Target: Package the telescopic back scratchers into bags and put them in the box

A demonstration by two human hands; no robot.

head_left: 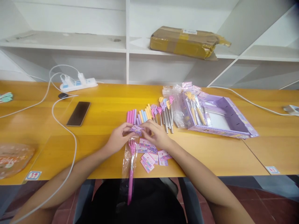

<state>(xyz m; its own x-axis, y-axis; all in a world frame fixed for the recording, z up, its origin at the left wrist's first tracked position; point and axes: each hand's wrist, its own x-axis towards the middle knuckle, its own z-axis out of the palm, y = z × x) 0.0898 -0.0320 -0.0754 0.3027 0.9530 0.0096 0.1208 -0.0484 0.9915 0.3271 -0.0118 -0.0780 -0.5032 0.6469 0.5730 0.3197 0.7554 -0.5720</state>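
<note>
Between both hands is a small pink and purple printed card (136, 129) at the top of a clear plastic bag (126, 157). Inside that bag hangs a pink hand-shaped back scratcher (131, 183), its handle reaching past the table's front edge. My left hand (120, 137) pinches the card's left side. My right hand (155, 133) is closed at the card's right edge, with some fingertips hidden. Below the right hand lie several loose printed cards (149, 160). Just beyond the hands are coloured handle tubes (132, 116) and metal-stemmed scratcher heads (167, 113) in several colours.
A purple box (235, 113) holding bagged scratchers (196, 109) stands right, beside loose clear bags (176, 99). At left are a phone (78, 114), a power strip (79, 84) and a white cable (75, 143) crossing over my left arm. A taped carton (182, 42) sits on the shelf.
</note>
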